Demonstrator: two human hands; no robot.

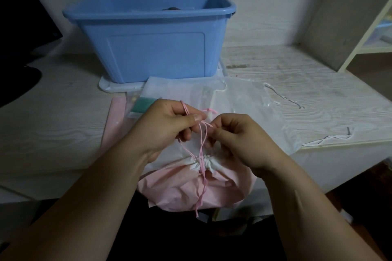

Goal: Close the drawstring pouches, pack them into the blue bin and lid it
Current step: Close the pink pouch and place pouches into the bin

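Observation:
A pink drawstring pouch (pixel 186 188) hangs over the near table edge, its white neck gathered tight. Pink cords (pixel 202 144) rise from the neck into both hands. My left hand (pixel 169 125) pinches the cords, one looped over a finger. Close to its right, my right hand (pixel 239 140) pinches the cord ends. Behind the hands lie frosted white pouches (pixel 244 104) flat and open, with white strings (pixel 326 140) trailing right. The blue bin (pixel 152 34) stands open at the back, something dark inside. It sits on a whitish lid (pixel 112 87).
Another flat pink pouch (pixel 114 118) and a clear packet with a teal item (pixel 142 106) lie left of my hands. A dark object (pixel 19 82) is at the far left. A pale shelf frame (pixel 369 27) stands at the right.

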